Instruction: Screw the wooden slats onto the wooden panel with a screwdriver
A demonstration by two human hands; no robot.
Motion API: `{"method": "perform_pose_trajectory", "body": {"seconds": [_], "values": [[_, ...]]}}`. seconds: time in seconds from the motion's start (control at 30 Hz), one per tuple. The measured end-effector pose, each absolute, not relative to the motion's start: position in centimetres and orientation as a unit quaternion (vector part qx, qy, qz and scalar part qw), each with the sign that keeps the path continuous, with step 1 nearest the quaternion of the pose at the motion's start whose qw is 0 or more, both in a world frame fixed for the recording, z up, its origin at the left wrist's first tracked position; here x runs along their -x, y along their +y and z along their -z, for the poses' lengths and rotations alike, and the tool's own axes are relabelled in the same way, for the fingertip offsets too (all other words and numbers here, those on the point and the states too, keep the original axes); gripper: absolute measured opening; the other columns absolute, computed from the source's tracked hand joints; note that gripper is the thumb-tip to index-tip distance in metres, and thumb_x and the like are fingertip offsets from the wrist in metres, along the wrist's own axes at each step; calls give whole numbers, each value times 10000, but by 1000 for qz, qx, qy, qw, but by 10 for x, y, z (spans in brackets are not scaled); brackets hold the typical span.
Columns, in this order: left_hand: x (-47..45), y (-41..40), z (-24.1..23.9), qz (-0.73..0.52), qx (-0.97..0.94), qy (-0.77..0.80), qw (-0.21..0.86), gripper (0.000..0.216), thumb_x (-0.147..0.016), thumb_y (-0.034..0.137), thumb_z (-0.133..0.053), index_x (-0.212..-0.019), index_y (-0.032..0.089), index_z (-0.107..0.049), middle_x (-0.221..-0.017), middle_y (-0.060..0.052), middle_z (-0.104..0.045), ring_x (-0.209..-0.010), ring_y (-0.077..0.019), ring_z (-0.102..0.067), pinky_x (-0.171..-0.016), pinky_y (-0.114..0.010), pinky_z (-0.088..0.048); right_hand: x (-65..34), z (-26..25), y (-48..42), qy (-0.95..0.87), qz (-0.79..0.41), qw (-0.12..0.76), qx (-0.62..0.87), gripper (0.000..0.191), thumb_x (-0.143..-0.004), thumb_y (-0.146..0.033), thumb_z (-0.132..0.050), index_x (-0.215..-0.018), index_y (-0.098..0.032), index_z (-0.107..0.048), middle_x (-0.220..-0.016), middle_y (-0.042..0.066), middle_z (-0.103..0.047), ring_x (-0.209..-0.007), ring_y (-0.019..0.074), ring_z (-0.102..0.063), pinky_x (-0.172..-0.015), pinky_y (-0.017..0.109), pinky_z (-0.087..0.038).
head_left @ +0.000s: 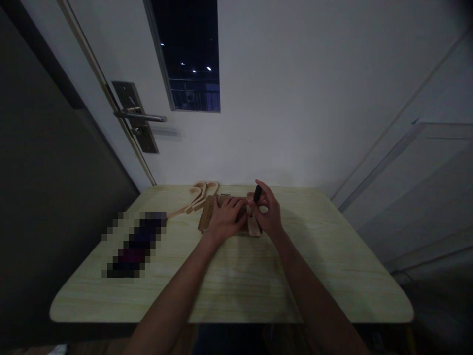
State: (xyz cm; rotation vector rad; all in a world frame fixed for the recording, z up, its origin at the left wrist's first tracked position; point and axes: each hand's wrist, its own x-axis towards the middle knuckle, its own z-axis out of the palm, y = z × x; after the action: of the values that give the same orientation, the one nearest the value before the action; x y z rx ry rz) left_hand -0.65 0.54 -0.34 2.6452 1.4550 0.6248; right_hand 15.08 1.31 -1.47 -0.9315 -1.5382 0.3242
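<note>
My left hand (228,217) lies with spread fingers on a brown, cardboard-like piece (206,221) with a jagged left edge, near the table's back. At that piece's right end stands a pale wooden strip (254,227), running front to back. Pinched in my right hand (270,212) is a tool with a short black handle (257,193), held tilted above the strip. Its lower end is hidden by my fingers, so its exact kind does not show. My left thumb rests close to the strip.
Several hook-shaped wooden pieces (202,196) lie left of the brown piece. A pixelated dark object (138,246) sits on the left of the light wood-grain table (332,276). Behind stands a white door (281,98) with a metal handle (142,117) and a dark window.
</note>
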Motion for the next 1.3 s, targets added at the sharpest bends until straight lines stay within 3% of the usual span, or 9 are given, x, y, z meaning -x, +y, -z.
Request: {"method": "perform_pose_trajectory", "body": {"seconds": [0.17, 0.3, 0.67, 0.9, 1.17, 1.3], "values": [[7, 5, 2, -207, -857, 471, 29, 331, -950, 388, -412, -1257, 286, -486, -1337, -50, -553, -1275, -266, -438, -1105, -690, -115, -154, 9, 10, -666, -157, 613, 396, 390, -920, -364, -490, -1302, -290, -502, -1190, 75, -621, -826, 155, -615, -669, 299, -549], [7, 5, 2, -203, -858, 471, 23, 337, -947, 394, -422, -1253, 278, -499, -1329, -57, -558, -1275, -271, -442, -1111, -677, -124, -153, 5, 7, -663, -178, 622, 377, 376, -953, -388, -418, -1303, -280, -500, -1095, 74, -669, -945, 184, -647, -778, 341, -554], [6, 6, 4, -212, -855, 473, 25, 330, -946, 397, -425, -1250, 288, -493, -1324, -49, -564, -1270, -266, -442, -1118, -667, -97, -152, 9, 12, -636, -147, 641, 403, 370, -815, -351, -665, -1166, -285, -569, -953, 30, -665, -765, 157, -630, -666, 311, -546], [7, 5, 4, -218, -856, 467, 26, 320, -955, 399, -407, -1240, 279, -491, -1325, -44, -567, -1273, -258, -445, -1119, -667, -94, -153, 4, 5, -649, -194, 638, 366, 304, -923, -379, -496, -1204, -271, -535, -1070, 69, -655, -924, 173, -655, -724, 309, -576], [7, 6, 4, -214, -858, 466, 28, 334, -944, 395, -431, -1256, 288, -481, -1329, -46, -560, -1275, -261, -430, -1123, -658, -87, -150, 12, 10, -632, -179, 644, 393, 427, -862, -345, -598, -1268, -276, -485, -1012, 54, -605, -803, 144, -633, -628, 267, -566], [7, 5, 2, -205, -859, 468, 31, 342, -943, 398, -425, -1262, 282, -471, -1335, -45, -552, -1276, -263, -429, -1119, -657, -109, -150, 11, 10, -648, -119, 638, 397, 351, -854, -338, -613, -1194, -274, -557, -999, 49, -590, -839, 152, -596, -607, 255, -559]]}}
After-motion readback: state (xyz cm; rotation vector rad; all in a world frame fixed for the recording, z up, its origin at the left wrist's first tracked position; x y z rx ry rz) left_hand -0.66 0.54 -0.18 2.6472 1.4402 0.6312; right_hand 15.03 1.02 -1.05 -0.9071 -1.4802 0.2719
